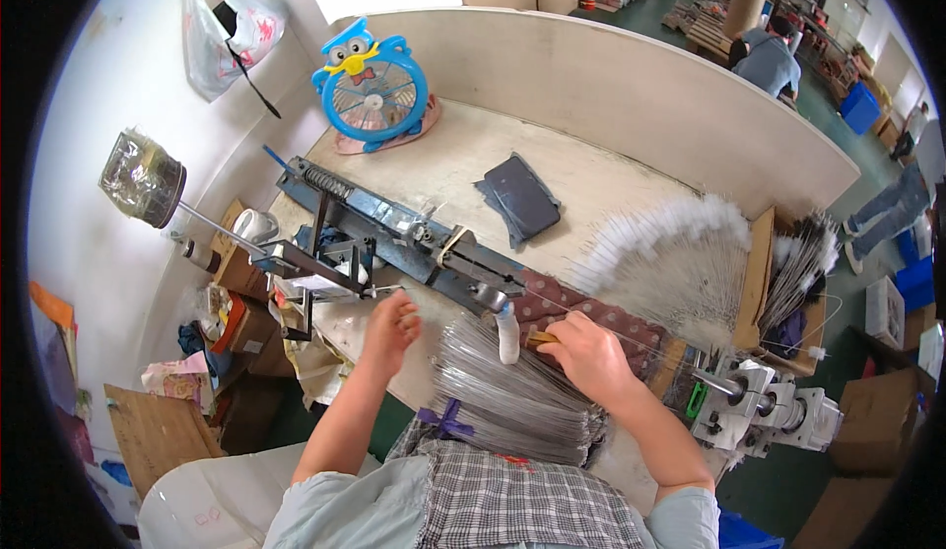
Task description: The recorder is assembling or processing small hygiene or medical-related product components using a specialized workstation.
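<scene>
Workbench (591, 170) at twelve o'clock carries a finished brush fan (670, 253) – bare wires (512, 391) remain – right hand (589, 354) pinches one wire, left hand (391, 324) curled, grip unclear.

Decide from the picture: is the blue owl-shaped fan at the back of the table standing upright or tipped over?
Upright. The blue owl-shaped fan stands on its base on the table, round grille facing forward, owl face on top.

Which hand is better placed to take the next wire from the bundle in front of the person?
Probably the right hand: it rests at the wire bundle, beside the white brush. The left hand is at the machine's lever.
</scene>
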A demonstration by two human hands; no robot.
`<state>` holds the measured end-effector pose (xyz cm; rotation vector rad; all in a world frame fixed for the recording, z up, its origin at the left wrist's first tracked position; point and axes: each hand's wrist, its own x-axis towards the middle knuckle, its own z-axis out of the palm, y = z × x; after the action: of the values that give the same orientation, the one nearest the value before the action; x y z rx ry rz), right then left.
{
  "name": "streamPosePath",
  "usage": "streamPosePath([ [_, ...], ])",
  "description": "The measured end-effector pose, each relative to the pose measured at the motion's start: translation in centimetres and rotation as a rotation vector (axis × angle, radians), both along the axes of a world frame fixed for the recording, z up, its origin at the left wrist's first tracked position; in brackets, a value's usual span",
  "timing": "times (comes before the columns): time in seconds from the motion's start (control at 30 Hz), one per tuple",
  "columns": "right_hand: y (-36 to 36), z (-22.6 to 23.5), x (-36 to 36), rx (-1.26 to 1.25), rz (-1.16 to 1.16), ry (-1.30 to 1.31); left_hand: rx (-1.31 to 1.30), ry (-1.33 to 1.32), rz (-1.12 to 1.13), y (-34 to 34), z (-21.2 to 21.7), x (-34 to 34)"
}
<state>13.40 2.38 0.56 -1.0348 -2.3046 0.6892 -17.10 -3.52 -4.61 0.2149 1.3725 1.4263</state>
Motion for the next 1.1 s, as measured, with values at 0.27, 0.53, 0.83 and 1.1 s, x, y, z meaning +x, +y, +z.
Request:
streamPosePath([
  [0.27, 0.2, 0.8, -0.7, -0.033, 0.065, 0.039, -0.017, -0.086, 0.062, -0.8, -1.3, -5.3],
  [0.53, 0.2, 5.8, 1.0, 0.287, -0.105, 0.016, 0.316, 0.103, 0.17, -0.3, -1.6, 0.4],
  [0.83, 0.5, 5.2, 4.8, -0.207, -0.258, 0.104, 0.426, -0.056, -0.574, 3.3, 3.0, 18.2],
  [1.1, 0.1, 4.8, 6.4, -0.35, -0.151, 0.231, 0.462, 0.069, -0.51, 3.4, 2.5, 19.2],
])
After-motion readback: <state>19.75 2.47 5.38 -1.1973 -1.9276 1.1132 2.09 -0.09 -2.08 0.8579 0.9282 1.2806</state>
